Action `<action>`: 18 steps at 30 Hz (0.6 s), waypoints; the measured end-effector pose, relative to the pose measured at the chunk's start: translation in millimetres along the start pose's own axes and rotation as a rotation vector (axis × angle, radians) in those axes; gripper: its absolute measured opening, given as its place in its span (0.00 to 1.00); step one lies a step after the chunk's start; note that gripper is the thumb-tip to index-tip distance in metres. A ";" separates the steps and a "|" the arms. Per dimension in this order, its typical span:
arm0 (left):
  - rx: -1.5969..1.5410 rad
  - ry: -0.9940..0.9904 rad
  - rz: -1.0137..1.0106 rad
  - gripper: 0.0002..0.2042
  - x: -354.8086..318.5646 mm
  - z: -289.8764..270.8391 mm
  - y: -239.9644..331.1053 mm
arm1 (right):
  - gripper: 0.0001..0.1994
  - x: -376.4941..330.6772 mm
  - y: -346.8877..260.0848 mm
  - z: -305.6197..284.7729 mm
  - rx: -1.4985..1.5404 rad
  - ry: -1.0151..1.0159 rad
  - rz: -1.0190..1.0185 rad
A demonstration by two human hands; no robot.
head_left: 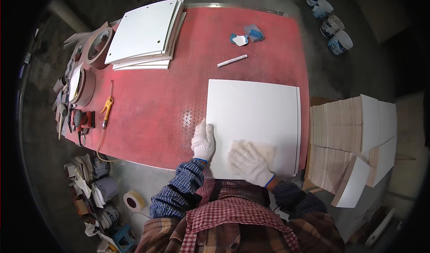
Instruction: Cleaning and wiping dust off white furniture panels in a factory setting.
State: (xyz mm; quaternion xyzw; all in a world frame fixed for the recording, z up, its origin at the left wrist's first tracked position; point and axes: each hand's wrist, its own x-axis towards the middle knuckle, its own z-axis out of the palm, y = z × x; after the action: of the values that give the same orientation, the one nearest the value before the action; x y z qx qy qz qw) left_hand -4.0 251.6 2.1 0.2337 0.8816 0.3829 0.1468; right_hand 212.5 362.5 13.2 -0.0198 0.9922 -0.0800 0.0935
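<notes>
Item: white panel (253,118) flat on red tabletop (156,105), near edge; our left hand (204,141), fingers spread flat, pins its left edge while our right hand (248,163), fingers closed on pad (264,149), rubs—we judge even, overlapping strokes best.

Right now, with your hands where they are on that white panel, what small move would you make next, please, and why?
Probably slide the right hand and the pad under it away from the body across the white panel. The pad sits at the near edge, most of the panel lies beyond it, and the left hand steadies the panel's left edge.
</notes>
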 end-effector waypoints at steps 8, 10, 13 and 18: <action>0.093 -0.035 0.020 0.25 4.4 -1.7 4.0 | 0.30 12.2 186.6 -46.9 0.071 0.341 0.618; 0.070 -0.021 0.008 0.24 5.1 -4.1 4.3 | 0.30 52.6 197.0 -60.9 0.021 0.361 0.600; 0.010 -0.046 -0.029 0.24 7.4 -4.2 5.6 | 0.32 93.8 214.6 -65.9 0.003 0.369 0.520; 0.038 0.015 -0.048 0.23 10.6 -6.2 8.8 | 0.34 114.4 213.5 -123.4 0.006 0.128 0.367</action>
State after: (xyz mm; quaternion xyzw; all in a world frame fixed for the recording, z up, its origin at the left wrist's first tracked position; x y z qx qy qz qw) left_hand -13.1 258.6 11.9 0.2122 0.8952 0.3642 0.1450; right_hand 71.7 586.0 77.3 0.1669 0.9829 -0.0654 0.0431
